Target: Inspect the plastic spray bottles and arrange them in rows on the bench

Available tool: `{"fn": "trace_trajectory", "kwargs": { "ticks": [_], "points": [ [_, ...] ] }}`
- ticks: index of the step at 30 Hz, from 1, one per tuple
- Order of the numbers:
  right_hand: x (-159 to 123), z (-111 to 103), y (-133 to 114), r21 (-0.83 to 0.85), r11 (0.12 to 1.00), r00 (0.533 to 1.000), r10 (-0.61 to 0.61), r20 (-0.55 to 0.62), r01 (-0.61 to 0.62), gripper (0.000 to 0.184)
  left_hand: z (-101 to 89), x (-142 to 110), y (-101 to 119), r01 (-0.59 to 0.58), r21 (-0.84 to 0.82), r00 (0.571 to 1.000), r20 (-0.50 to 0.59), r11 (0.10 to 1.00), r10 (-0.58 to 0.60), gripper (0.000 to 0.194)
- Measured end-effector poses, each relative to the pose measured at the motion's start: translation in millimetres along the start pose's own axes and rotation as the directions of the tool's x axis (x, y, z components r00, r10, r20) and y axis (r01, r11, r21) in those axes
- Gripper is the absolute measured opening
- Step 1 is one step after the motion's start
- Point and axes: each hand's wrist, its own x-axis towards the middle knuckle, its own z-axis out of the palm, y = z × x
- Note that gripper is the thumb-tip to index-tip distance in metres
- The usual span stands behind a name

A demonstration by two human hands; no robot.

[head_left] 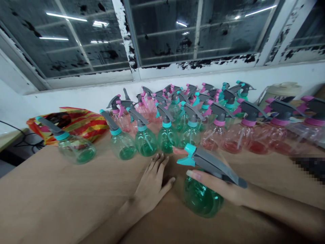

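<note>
My right hand [218, 184] is wrapped round the neck of a green spray bottle [203, 200] with a grey and turquoise trigger head, tilted a little over the table. The thumb shows in front; most of the other fingers are hidden behind the bottle. Palm down, my left hand [152, 184] lies on the table [63, 200] with its fingers spread and nothing in it. Just beyond its fingertips stand green spray bottles with turquoise collars, the closest being one green bottle [167, 139].
Pink spray bottles [236, 139] continue the row rightward, with several more bottles behind. A lone green bottle [76, 149] stands at left before a red and yellow plastic bag [88, 123]. A beige container [281, 91] is at back right, below the window [203, 34].
</note>
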Motion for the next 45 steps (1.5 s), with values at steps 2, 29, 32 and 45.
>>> {"fn": "trace_trajectory", "kwargs": {
  "ticks": [2,29,32,45],
  "points": [
    [-0.5,0.2,-0.1,-0.004,1.0,1.0,0.001,-0.001,-0.001,0.02,-0.8,0.3,1.1,0.001,-0.02,1.0,-0.002,1.0,-0.001,0.054],
    [-3.2,4.4,4.9,0.1,0.994,1.0,0.031,-0.001,-0.031,0.018,-1.2,0.6,2.3,-0.006,-0.015,1.0,0.011,1.0,0.006,0.053],
    [-3.0,2.8,3.5,0.147,0.989,1.0,0.02,0.02,-0.022,0.017,0.7,0.0,1.0,-0.021,-0.008,1.0,-0.014,1.0,0.021,0.055],
    [-1.9,3.6,-0.8,0.046,0.999,0.998,0.029,-0.064,-0.026,0.013,1.1,-0.4,1.1,-0.029,0.065,1.0,0.001,0.997,0.029,0.051]
  ]
}}
